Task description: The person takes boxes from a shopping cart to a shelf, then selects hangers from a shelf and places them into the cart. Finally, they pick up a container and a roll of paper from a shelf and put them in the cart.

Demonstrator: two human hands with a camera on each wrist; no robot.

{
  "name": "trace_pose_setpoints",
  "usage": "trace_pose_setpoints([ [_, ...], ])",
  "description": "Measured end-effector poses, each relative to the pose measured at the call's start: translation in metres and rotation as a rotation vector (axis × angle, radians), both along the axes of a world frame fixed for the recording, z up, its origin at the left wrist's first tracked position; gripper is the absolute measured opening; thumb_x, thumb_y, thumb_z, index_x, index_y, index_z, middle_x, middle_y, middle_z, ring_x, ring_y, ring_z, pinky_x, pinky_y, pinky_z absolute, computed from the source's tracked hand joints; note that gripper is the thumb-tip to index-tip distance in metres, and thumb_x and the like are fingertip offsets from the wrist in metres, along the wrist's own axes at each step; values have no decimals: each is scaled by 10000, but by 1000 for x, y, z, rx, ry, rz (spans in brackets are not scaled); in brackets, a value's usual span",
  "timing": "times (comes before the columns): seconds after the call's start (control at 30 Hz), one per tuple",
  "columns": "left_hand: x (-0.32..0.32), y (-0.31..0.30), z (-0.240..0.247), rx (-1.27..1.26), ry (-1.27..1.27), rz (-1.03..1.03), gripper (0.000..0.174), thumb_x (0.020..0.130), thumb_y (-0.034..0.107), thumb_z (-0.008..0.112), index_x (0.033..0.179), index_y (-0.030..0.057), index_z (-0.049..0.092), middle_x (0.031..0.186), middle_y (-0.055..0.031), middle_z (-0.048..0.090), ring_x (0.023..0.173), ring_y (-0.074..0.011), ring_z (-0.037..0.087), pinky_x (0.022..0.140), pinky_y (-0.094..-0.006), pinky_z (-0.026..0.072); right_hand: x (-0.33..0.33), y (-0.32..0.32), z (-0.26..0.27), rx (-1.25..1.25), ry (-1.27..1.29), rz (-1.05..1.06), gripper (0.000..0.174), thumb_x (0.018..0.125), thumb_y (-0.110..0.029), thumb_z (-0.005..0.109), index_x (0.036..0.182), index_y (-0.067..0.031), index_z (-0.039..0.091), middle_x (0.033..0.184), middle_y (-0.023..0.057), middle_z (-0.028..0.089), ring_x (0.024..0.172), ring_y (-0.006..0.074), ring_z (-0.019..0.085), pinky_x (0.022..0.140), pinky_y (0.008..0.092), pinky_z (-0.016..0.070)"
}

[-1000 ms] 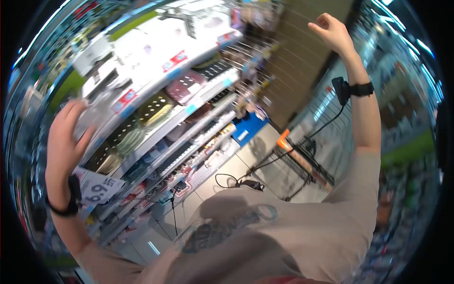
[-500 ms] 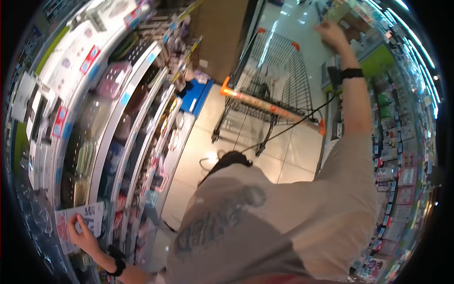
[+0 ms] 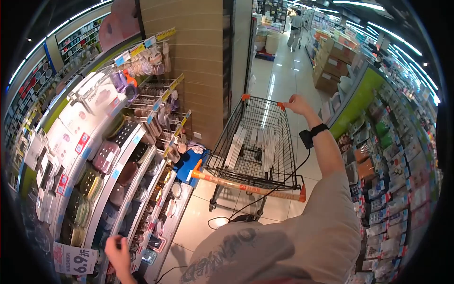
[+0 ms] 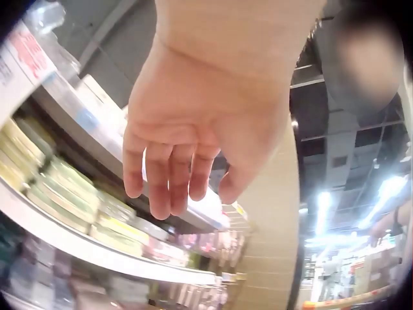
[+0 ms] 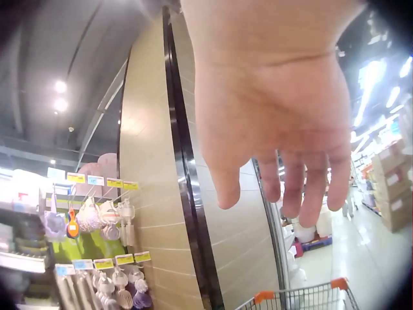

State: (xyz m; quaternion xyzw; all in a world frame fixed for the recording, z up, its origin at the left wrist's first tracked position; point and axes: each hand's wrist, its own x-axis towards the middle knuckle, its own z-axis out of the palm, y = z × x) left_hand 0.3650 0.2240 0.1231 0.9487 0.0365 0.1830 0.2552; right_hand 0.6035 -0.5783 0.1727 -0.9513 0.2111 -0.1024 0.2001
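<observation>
My left hand (image 3: 118, 259) hovers beside the shelves, next to a "6.9" price sign (image 3: 75, 259). In the left wrist view, the left hand (image 4: 203, 126) has loosely bent fingers and holds nothing. Out in front at the right, my right hand (image 3: 299, 105) overlaps the far corner of a shopping cart (image 3: 226, 179) in the head view. Seen from the right wrist, the right hand (image 5: 277, 129) hangs with loose fingers and an empty palm, above the cart's far rim (image 5: 303, 297). White long items (image 3: 236, 146) lie in the cart, and its orange handle (image 3: 248, 188) faces me.
Store shelves (image 3: 101, 189) with plastic containers run along the left, hanging utensils (image 3: 153, 66) beyond them. A tan panelled pillar (image 3: 184, 61) stands ahead. Racks of packaged goods (image 3: 392, 189) line the right. Stacked cartons (image 3: 333, 64) and a distant person (image 3: 295, 31) are up the aisle.
The view has swung from the shelves toward the aisle, bringing the cart to the centre. My left hand has lowered beside the shelves; my right hand now appears over the cart's far corner.
</observation>
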Motion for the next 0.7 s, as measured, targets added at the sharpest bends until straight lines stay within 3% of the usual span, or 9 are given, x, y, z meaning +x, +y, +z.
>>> trace_pose_setpoints([
  [0.13,45,-112,-13,107,-24,-431,270,782,148,766,971,3,637,995,-161,667,934,-369,635,843,-443,495,0,-34,-15,8,-14,-6,551,792,-508,720,991,7,717,929,212,722,897,350,698,787,421,543],
  [0.23,69,-199,-21,124,-30,-634,321,782,205,789,1018,30,659,1142,-178,646,1048,-381,612,916,-463,487,0,-65,-35,45,57,1,567,801,-528,714,999,4,714,968,232,717,931,358,693,813,426,540],
  [0.33,83,-286,-16,142,-51,-845,450,779,262,814,1144,62,643,1304,-203,572,1180,-414,549,995,-496,460,2,-100,-77,87,58,26,551,823,-496,752,1014,15,676,779,137,691,651,219,672,627,360,535],
  [0.4,89,-333,-20,164,-21,-974,554,821,377,776,1276,105,613,1400,-206,517,1278,-439,474,1058,-535,406,-4,-98,-99,159,68,29,560,822,-501,750,1018,19,678,799,138,694,668,221,675,647,356,539],
  [0.5,95,-384,-35,268,-9,-1054,587,854,441,719,1343,142,591,1430,-188,507,1322,-436,431,1104,-558,345,-19,-75,-134,278,100,87,574,822,-512,747,1043,13,680,870,141,705,754,239,687,697,358,543],
  [0.57,97,-394,-70,271,98,-1035,562,875,438,691,1349,152,591,1427,-178,514,1339,-430,416,1131,-568,300,-29,-51,-161,319,284,133,593,820,-539,740,1065,-2,684,935,144,713,838,261,687,738,367,547],
  [0.6,99,-398,-87,275,135,-1035,550,885,436,678,1352,157,591,1426,-173,517,1347,-426,408,1144,-572,278,-31,-46,-196,212,277,249,634,826,-573,724,1131,-20,672,994,159,715,880,286,687,775,385,551],
  [0.63,100,-398,-100,268,144,-1005,497,901,398,661,1321,139,604,1346,-162,562,1302,-409,448,1145,-577,267,-46,-25,-185,292,404,299,604,864,-565,674,1033,15,694,892,190,715,870,353,684,781,448,536],
  [0.7,96,-399,-108,247,89,-983,446,908,406,640,1257,129,631,1254,-134,594,1243,-371,484,1148,-570,263,-67,-12,-224,204,332,472,558,909,-554,625,868,-3,701,829,193,690,800,346,661,731,468,518],
])
